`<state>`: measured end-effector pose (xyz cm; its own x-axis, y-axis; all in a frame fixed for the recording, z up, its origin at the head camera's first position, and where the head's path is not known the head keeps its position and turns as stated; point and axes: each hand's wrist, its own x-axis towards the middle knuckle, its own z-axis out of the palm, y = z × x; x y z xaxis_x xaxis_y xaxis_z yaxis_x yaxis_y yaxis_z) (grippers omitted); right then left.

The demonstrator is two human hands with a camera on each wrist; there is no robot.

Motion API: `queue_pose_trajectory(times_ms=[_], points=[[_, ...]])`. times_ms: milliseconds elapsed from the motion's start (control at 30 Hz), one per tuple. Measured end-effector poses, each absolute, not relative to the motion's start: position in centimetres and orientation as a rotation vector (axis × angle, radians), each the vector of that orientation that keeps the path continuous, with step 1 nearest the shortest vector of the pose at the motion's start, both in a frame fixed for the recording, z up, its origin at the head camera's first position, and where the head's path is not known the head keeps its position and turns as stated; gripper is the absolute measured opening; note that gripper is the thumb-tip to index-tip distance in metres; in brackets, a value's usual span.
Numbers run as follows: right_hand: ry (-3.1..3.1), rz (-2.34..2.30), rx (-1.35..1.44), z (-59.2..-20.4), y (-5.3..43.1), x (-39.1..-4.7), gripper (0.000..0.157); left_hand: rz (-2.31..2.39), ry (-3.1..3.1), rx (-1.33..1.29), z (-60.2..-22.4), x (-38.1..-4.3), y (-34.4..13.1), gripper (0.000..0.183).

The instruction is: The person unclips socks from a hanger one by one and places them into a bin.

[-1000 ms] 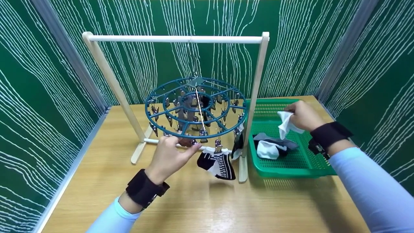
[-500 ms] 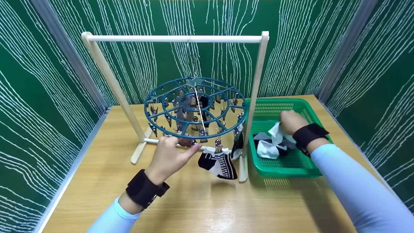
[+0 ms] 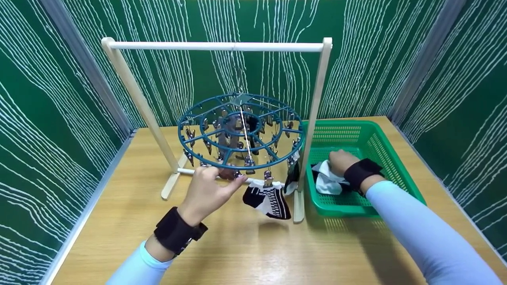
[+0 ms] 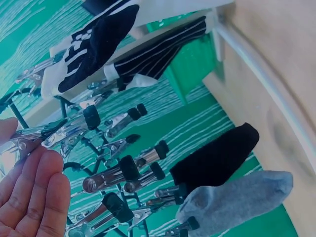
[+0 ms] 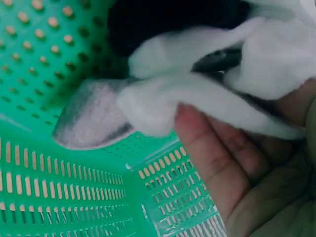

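Note:
In the head view, my left hand (image 3: 210,194) is at the front rim of a round blue-green clip hanger (image 3: 241,99). The left wrist view shows its thumb and fingers pinching a metal clip (image 4: 24,141). A black-and-white sock (image 3: 273,202) hangs from a clip just right of that hand. My right hand (image 3: 343,163) is down inside the green basket (image 3: 400,170). Its fingers hold a white sock (image 5: 197,98), with its thumb mostly hidden in the right wrist view. A grey sock (image 5: 94,116) and black cloth (image 5: 163,22) lie beside it.
The hanger is suspended from a wooden stand's white crossbar (image 3: 178,46); the stand's right post (image 3: 315,107) rises between hanger and basket. A striped sock (image 4: 168,54), a black sock (image 4: 217,155) and a light grey sock (image 4: 242,197) hang from other clips. Green walls surround the table (image 3: 222,253).
My right hand has moved left and down into the basket with the white sock, onto the socks there. The left hand stays at the hanger's rim.

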<state>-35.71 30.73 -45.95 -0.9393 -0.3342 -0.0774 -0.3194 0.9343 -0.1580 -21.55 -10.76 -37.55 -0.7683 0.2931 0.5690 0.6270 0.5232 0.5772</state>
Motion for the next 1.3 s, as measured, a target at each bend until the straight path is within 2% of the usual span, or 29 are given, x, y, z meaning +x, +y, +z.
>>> queue_pose_trajectory(times_ms=[267, 600, 667, 767, 867, 1000, 1167, 1300], points=[[2.937, -0.156, -0.553, -45.9, 30.1, -35.3, 0.013, -1.131, -2.354, -0.754, -37.6, -21.6, -11.1, 0.015], [2.886, -0.328, -0.523, -44.5, 31.2, -35.2, 0.044, -1.144, -2.355, -0.741, -37.6, -21.7, -11.2, 0.016], [2.898, -0.352, -0.538, -43.6, 31.3, -34.8, 0.039, -1.149, -2.359, -0.734, -37.7, -21.7, -11.2, 0.015], [2.920, -0.392, -0.550, -42.0, 31.2, -34.0, 0.021, -1.156, -2.371, -0.720, -37.6, -21.7, -11.2, 0.016], [2.955, -0.461, -0.555, -40.2, 30.9, -33.2, 0.032, -1.166, -2.380, -0.708, -37.7, -21.8, -11.3, 0.016], [3.008, -0.589, -0.552, -38.3, 30.2, -31.8, 0.034, -1.147, -2.384, -0.684, -37.9, -21.8, -11.5, 0.016], [3.098, -0.722, -0.604, -36.6, 29.2, -29.6, 0.030, -1.140, -2.391, -0.662, -38.0, -21.8, -11.5, 0.017], [3.228, -0.823, -0.765, -35.7, 28.1, -27.6, 0.021, -1.155, -2.407, -0.655, -38.0, -21.9, -11.6, 0.018]])
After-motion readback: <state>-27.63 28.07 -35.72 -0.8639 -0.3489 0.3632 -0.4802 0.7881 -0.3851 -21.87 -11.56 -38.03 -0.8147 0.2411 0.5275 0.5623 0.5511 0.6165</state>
